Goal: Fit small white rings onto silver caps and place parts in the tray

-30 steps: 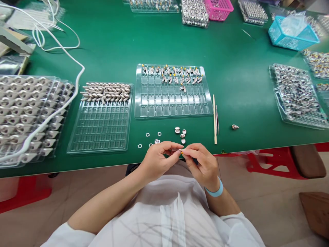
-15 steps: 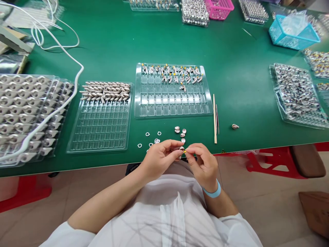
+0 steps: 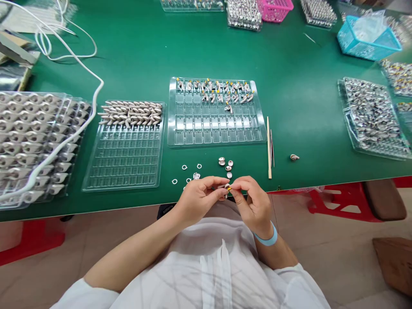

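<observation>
Near the table's front edge, my left hand [image 3: 200, 197] is closed around a small beige earbud shell [image 3: 227, 186], mostly hidden by the fingers. My right hand [image 3: 253, 202] pinches a tiny yellow piece [image 3: 229, 188] against that shell, and the fingertips of both hands almost meet. Just beyond the hands lie several loose shell caps [image 3: 229, 168]. White rings [image 3: 184, 167] are scattered to the left of them. A clear tray [image 3: 217, 143] farther back holds yellow-tipped earbud parts [image 3: 219, 97] in its upper rows.
To the left, a second clear tray [image 3: 120, 184] carries beige shells, beside stacked shell trays [image 3: 32, 148] crossed by a white cable [image 3: 80, 62]. A wooden stick [image 3: 269, 148], tweezers [image 3: 272, 148] and a single shell [image 3: 294, 157] lie right. Baskets [image 3: 363, 47] and filled trays [image 3: 373, 116] stand beyond.
My right hand has shifted slightly left, bringing the yellow piece closer in against the shell. My left hand stays almost in place, still holding the shell.
</observation>
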Available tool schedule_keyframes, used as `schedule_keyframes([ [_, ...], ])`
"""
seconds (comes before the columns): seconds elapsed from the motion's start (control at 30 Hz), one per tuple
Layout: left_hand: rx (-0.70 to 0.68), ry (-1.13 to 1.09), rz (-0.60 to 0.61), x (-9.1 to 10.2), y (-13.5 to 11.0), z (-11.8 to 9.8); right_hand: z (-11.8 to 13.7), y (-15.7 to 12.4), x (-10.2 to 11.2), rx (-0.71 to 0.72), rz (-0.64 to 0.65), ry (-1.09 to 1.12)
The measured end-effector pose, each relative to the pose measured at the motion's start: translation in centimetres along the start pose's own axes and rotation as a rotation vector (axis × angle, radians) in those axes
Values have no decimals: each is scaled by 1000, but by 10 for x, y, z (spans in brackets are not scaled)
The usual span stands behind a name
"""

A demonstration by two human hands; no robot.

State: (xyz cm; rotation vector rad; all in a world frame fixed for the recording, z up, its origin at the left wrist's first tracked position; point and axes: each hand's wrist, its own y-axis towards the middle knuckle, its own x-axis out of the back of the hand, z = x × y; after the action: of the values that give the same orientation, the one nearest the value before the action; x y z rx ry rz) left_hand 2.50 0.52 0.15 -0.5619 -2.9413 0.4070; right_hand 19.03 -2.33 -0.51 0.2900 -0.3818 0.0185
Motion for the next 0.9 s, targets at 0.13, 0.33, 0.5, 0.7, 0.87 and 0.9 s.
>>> schedule_keyframes([
  [0.13,-211,232,-122,-4,0,5,5,1,-2,-116,9,89],
  [0.33,-439,372,-246,-10,2,9,8,-4,-11,-218,-28,192],
  [0.5,-417,312,-260,-12,2,11,6,-9,-14,-255,-77,188],
  [0.7,-270,125,-193,-10,0,10,7,-5,-10,-208,-50,105],
  [0.87,-102,-53,-86,-4,-1,6,6,-3,-9,-98,-69,-31],
  [0.9,-83,-72,-73,-3,-2,5,5,-4,-9,-78,-73,-49],
])
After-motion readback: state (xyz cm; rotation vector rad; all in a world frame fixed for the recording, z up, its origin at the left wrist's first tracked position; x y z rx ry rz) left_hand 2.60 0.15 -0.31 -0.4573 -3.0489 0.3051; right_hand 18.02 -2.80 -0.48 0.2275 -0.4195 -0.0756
